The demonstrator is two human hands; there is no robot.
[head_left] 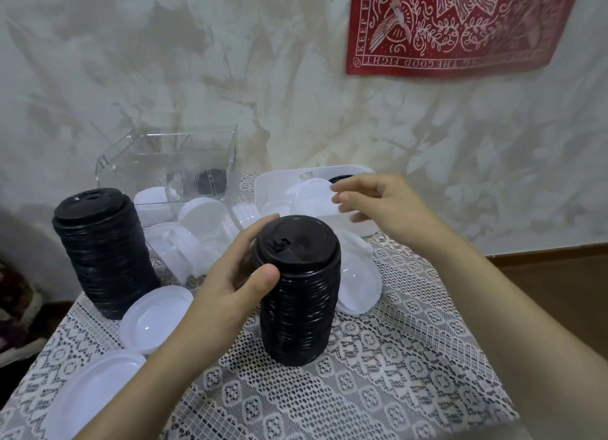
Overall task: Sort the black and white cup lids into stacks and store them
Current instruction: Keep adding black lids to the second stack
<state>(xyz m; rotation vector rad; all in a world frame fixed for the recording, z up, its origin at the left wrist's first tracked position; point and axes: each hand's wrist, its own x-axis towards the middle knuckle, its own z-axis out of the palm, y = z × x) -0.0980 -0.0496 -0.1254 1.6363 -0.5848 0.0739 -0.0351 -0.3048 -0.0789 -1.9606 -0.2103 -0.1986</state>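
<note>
Two tall stacks of black plastic cup lids stand on lace-covered table (394,357). My left hand (230,275) grasps nearer stack (299,308) near top; farther stack (102,252) at left. My right hand (378,202) released, hovering over round white plastic lids (316,196) in white tray (273,179). Risk: sideways nudge from grip topples tall stack.

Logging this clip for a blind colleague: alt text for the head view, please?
The left hand grips a stack of black lids on a lace-covered table; the right hand hovers by white lids in a white tray. Another black stack stands left.
</note>
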